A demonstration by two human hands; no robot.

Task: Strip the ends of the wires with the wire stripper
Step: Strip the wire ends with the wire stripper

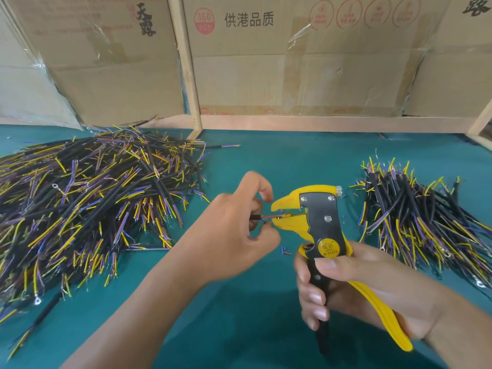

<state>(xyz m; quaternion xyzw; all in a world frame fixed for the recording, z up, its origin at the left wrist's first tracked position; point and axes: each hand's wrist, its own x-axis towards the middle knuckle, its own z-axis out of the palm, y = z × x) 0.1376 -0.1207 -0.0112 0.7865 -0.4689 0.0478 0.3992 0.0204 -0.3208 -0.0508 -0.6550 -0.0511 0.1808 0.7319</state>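
Observation:
My right hand (354, 286) grips the handles of a yellow and black wire stripper (319, 222), whose jaws point left. My left hand (234, 227) pinches a short black cable (69, 217) and holds its thin coloured conductors (86, 216) in the stripper's jaws. The jaws look slightly parted around the wire end. Most of the cable is hidden behind my left fingers.
A big heap of black cables with yellow, purple and blue ends (87, 198) lies on the green mat at left. A smaller heap (415, 217) lies at right. Tiny insulation scraps (285, 251) dot the mat (239, 315). Cardboard boxes (292, 62) and a wooden frame (190, 75) stand behind.

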